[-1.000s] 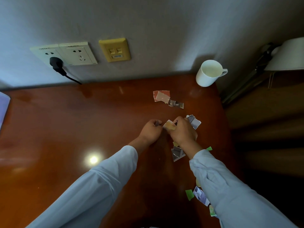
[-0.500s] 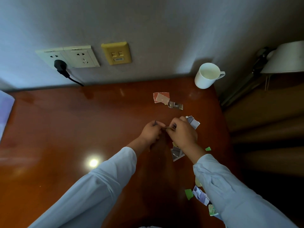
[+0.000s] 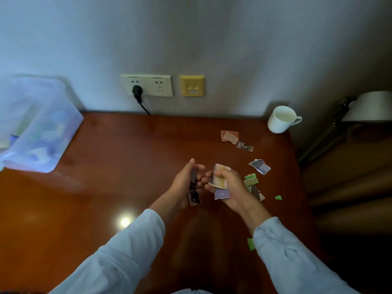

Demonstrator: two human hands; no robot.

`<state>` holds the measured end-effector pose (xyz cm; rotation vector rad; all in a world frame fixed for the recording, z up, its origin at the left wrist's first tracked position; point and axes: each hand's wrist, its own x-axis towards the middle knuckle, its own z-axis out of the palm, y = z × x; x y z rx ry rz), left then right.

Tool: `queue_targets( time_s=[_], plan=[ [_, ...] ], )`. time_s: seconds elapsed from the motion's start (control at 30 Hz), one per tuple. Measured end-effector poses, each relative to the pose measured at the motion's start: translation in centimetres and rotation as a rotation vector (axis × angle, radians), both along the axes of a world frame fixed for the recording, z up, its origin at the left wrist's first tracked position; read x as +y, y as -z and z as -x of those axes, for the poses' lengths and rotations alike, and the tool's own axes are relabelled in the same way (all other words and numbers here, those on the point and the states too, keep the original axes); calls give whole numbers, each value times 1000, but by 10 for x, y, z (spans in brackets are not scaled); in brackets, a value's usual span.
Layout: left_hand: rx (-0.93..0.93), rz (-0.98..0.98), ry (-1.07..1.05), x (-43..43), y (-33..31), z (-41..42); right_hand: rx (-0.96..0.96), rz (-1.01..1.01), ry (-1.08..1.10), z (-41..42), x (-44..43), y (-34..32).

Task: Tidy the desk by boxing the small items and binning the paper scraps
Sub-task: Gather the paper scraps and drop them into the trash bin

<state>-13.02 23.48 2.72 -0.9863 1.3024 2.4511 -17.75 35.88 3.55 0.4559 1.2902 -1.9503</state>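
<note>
While half a second ago both hands met knuckles-up over a single scrap, they are now a little apart above the right half of the bench (image 3: 118, 166), palms turned inward. The left hand (image 3: 184, 184) has its thumb raised and its fingers curled round dark scraps (image 3: 193, 196), which hang below the palm. The right hand (image 3: 232, 187) grips a tan scrap (image 3: 219, 177) under its curled fingers, with a purple scrap (image 3: 221, 194) held beneath it.

The grey-blue scrap (image 3: 259, 166), earlier touching the right hand, now lies free on the bench just beyond that hand. Green scraps (image 3: 251, 180) lie beside the right wrist, and a small green bit (image 3: 278, 197) lies near the right edge. Another green piece (image 3: 251, 244) shows by the right sleeve. A red-and-tan scrap (image 3: 230, 136) and a grey strip (image 3: 245, 146) lie as before toward the far right corner, near the white mug (image 3: 280, 119).

The view has swung left. A clear plastic box (image 3: 36, 128) with blurred items inside now shows at the far left edge of the bench, where only a sliver showed before.
</note>
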Motion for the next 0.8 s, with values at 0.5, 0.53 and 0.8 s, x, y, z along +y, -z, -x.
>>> queue_targets(
  time_s=[0.5,0.53,0.8],
  plan=[
    [30,-215,-491,-141,-6,-137,-282,180,-465,-90,-164,-10],
    [35,-231,-518,-155,-6,-146,-292,183,-488,-96,-180,-10],
    [44,-252,-634,-292,-1,-221,-330,167,-638,-158,-325,-3]
  ],
)
